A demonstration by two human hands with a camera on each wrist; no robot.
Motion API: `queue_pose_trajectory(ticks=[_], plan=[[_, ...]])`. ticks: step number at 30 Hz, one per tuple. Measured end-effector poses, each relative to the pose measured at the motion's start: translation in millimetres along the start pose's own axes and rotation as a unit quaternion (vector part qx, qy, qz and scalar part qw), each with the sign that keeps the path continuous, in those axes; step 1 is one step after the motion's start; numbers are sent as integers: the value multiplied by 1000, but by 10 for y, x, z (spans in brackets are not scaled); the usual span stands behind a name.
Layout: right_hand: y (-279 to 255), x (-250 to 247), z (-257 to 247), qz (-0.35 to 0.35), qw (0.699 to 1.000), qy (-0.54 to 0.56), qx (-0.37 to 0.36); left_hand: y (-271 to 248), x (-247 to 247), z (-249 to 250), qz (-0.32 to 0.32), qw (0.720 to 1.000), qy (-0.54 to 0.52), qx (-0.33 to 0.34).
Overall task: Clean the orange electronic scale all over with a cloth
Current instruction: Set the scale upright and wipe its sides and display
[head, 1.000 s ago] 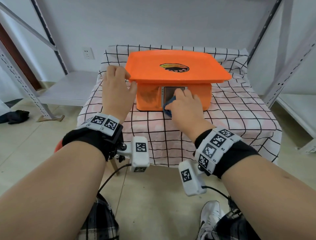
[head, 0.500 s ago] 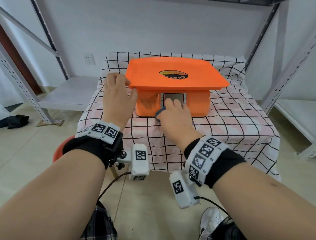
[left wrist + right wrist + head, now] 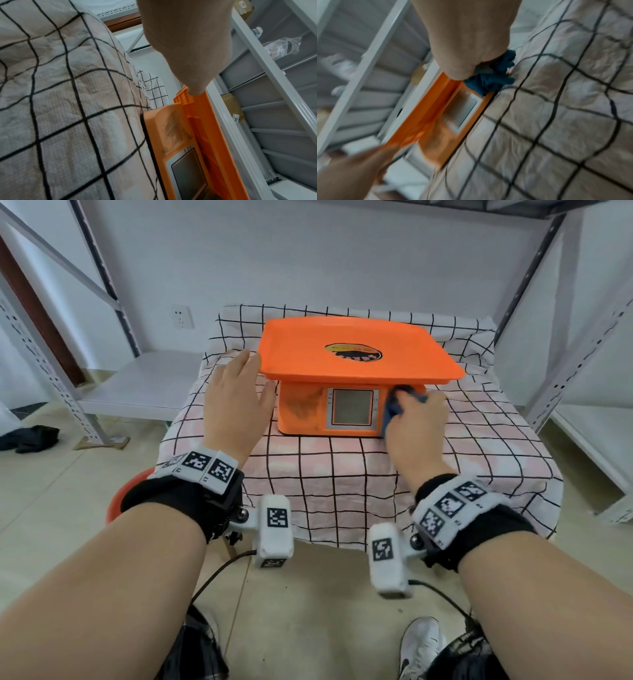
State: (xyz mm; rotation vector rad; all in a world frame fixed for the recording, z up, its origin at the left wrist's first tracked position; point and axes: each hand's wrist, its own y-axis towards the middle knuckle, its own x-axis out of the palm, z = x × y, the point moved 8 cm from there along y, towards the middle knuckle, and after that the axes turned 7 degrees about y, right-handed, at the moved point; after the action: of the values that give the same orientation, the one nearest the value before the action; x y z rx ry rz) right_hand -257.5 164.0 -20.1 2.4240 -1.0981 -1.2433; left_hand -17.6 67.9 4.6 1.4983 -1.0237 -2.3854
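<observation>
Wiping at frame centre-right, my right hand [image 3: 416, 422] bunches the blue cloth [image 3: 394, 405] against the front face of the orange scale [image 3: 342, 364], right of its display [image 3: 352, 409]. Unwiped dull patch lies leftward, nearer my left hand [image 3: 236, 402], flat-fingered, bracing the tray edge.

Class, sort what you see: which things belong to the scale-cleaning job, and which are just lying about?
Job: orange scale; blue cloth; right hand holding it; left hand at the scale's edge.

Lying about: dark cloth on the floor; metal shelving; wall socket.
</observation>
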Motion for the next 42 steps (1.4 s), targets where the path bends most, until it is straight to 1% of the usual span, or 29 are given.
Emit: queue_pose_trajectory(ticks=[1,2,3,4,5,7,10,13,14,16,19,20,21,23,27,29,30,32,34,36,38,40,42], plan=[[-64,143,-135,-35,999,10,-23,4,-13,-18,1,1000,10,5],[-142,297,-260,-80,995,-2,-57,1,-33,-30,0,1000,22,8],[-222,409,-366,-109,989,-35,-95,-5,-64,-33,3,999,31,11],[-268,464,-413,-128,981,-80,-123,-8,-97,-37,9,999,34,13],[-259,451,-395,-131,977,-103,-137,-10,-131,-44,15,999,32,12],[-178,288,-251,-118,980,-111,-115,-19,-164,-82,17,1000,23,-3],[-60,23,23,-63,990,-110,-55,-26,-158,-99,5,1000,20,-12],[-29,52,132,-73,992,-107,12,-19,-63,-93,-24,1000,12,-10],[-34,81,93,-79,992,-101,15,-13,-31,-93,-28,1000,8,-9],[-64,191,-80,-99,990,-101,-24,11,17,-108,-34,999,3,-12],[-244,499,-346,-203,964,-138,-102,23,56,-113,-43,999,-1,-16],[-277,541,-370,-218,956,-159,-115,21,58,-109,-44,999,-1,-17],[-272,516,-365,-213,954,-176,-120,16,52,-102,-44,999,-4,-19],[-199,348,-263,-168,963,-184,-103,14,37,-77,-38,999,-22,-24],[-88,84,71,-105,983,-152,-10,25,83,26,-35,998,-52,-18],[-54,70,131,-92,988,-120,20,28,105,32,-32,996,-71,-36],[-40,88,110,-89,990,-106,17,30,108,18,-29,996,-79,-44],[-50,171,-16,-89,992,-86,-16,38,90,-13,-25,996,-76,-44],[-138,347,-212,-121,988,-79,-53,40,67,-44,-21,997,-69,-38],[-265,567,-373,-171,978,-91,-70,26,50,-70,-18,997,-58,-39],[-320,683,-483,-192,970,-113,-96,11,28,-74,-20,998,-46,-41],[-326,689,-542,-212,958,-143,-131,3,-27,-50,-17,998,-47,-36],[-304,628,-524,-219,952,-160,-140,5,-104,-32,-8,998,-61,-34]])
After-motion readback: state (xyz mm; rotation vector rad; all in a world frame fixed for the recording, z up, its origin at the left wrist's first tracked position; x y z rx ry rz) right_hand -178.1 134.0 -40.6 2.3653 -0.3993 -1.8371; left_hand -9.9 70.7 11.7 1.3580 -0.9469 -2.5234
